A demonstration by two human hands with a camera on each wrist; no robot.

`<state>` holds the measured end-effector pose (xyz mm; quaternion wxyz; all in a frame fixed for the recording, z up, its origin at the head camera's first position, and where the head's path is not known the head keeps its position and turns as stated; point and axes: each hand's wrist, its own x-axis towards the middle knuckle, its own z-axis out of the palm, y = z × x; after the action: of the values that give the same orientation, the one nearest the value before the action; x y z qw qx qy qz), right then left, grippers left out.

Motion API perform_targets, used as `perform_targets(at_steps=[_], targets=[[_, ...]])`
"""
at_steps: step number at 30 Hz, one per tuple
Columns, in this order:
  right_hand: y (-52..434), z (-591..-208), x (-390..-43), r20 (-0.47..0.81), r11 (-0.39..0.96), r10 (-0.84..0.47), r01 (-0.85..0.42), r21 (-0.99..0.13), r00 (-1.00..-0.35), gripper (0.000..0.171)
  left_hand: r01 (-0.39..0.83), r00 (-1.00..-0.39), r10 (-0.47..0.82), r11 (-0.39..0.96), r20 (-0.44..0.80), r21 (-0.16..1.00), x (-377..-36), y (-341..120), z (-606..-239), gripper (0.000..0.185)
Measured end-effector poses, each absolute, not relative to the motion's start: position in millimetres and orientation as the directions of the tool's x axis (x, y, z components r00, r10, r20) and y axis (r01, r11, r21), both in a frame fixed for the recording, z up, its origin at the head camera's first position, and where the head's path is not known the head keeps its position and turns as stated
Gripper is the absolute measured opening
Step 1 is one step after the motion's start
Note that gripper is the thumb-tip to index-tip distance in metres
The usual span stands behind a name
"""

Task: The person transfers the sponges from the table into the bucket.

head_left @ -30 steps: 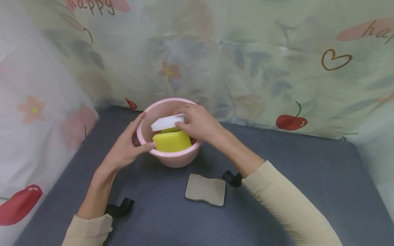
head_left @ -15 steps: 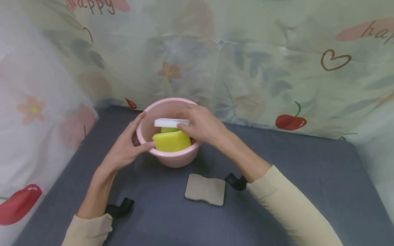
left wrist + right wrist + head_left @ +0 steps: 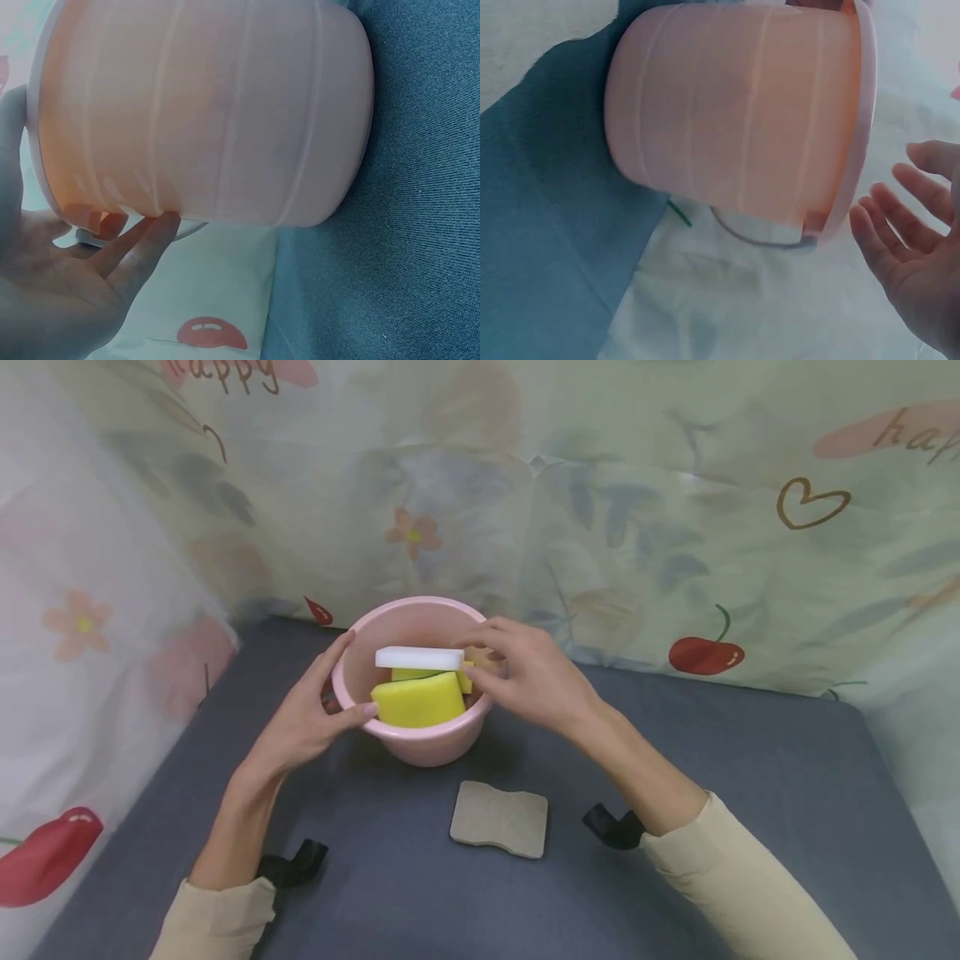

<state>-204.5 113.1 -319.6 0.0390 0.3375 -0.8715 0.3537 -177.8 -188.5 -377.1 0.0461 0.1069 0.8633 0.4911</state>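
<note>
A pink bucket (image 3: 429,750) stands upright on the dark cloth. My left hand (image 3: 296,722) grips its left side, thumb over the rim and fingers spread along the outer wall (image 3: 202,112). Inside, a yellow sponge (image 3: 418,703) leans at the front, with more yellow sponge pieces behind it. A white sponge-like block (image 3: 418,658) lies across them. At the right rim is my right hand (image 3: 540,681), fingers loosely bent with nothing between them. In the right wrist view that hand (image 3: 915,240) is beside the bucket's rim, its fingers apart and relaxed.
A flat beige pad (image 3: 498,820) with wavy long edges lies on the cloth in front of the bucket. Patterned curtain walls (image 3: 600,527) rise behind and beside the table. The bucket's thin wire handle (image 3: 757,241) hangs down at its back.
My right hand has set the white block down level on the yellow sponges, let go of it and drawn back right to the rim. The left hand has stayed on the bucket.
</note>
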Motion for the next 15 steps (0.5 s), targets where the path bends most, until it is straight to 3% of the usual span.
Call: perform_targets(at_steps=[15], targets=[[149, -334, -181, 0.379, 0.506, -0.529, -0.641, -0.578, -0.759, 0.033, 0.139, -0.971, 0.236, 0.486, 0.024, 0.863, -177, -189, -377, 0.102]])
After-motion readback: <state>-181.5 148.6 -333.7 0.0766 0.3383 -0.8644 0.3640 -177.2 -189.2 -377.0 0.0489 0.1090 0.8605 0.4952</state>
